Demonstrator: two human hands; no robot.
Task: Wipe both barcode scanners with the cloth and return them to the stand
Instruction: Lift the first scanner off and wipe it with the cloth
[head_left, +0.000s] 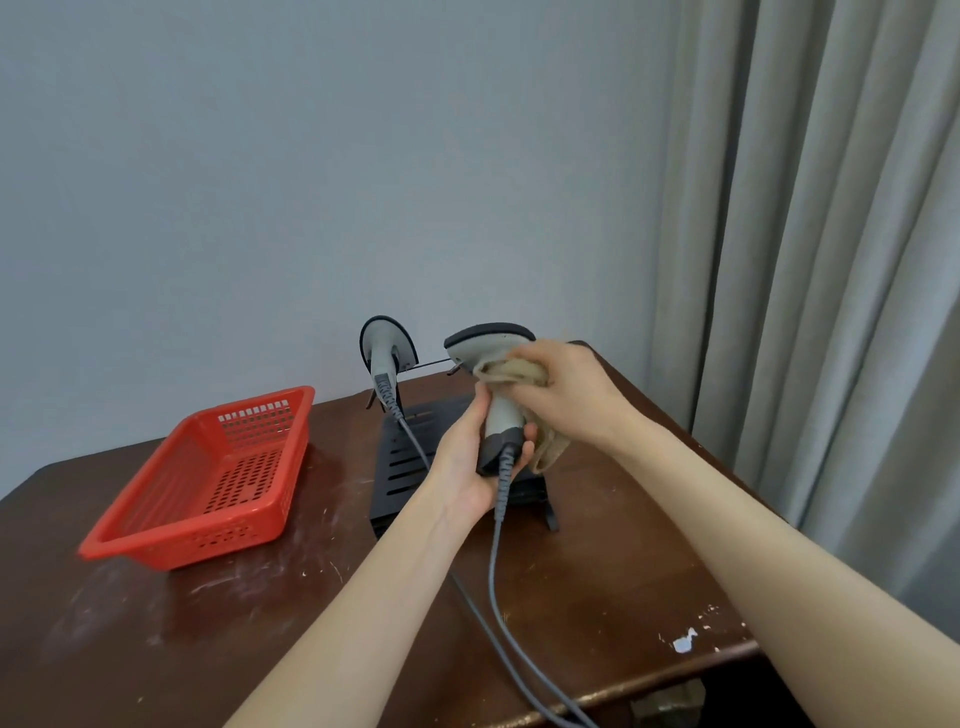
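Beige cloth (514, 371) pressed on held grey scanner (500, 418).

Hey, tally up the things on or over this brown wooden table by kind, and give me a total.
Grey corded barcode scanners: 2, the hung scanner and the held scanner
Beige cloth: 1
Black slotted metal stand: 1
Red perforated plastic basket: 1
Total: 5

Red basket (208, 478), wooden table (597, 571)
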